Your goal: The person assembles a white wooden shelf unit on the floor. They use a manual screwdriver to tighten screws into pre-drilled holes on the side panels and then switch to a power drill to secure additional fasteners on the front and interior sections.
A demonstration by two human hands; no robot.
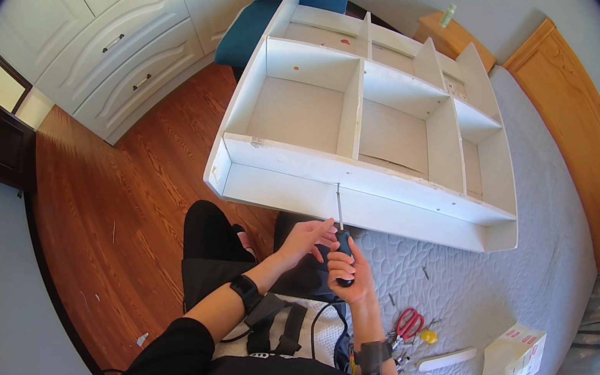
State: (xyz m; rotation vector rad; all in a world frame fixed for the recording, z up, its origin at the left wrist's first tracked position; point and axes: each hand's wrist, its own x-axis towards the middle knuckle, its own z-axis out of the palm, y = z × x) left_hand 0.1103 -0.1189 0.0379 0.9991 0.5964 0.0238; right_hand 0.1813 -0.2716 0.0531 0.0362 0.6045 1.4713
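My right hand (pixel 351 271) is closed round the dark blue handle of a screwdriver (pixel 343 240). Its thin metal shaft points away from me, and the tip meets the lower board of a white shelf unit (pixel 288 161), near the middle. Whether a screw sits under the tip is too small to tell. My left hand (pixel 305 239) is beside the top of the handle, fingers stretched out and fingertips close to the shaft. The shelf unit has several open compartments and lies tilted, partly on the bed and partly over a blue chair.
On the grey quilted bed (pixel 396 268) to my right lie red-handled scissors (pixel 410 324), a small yellow item (pixel 430 336), loose tools and an opened white box (pixel 513 358). A blue chair (pixel 241 33) stands behind the shelf unit. White cabinets (pixel 116 43) line the left wall above a wooden floor (pixel 99 235).
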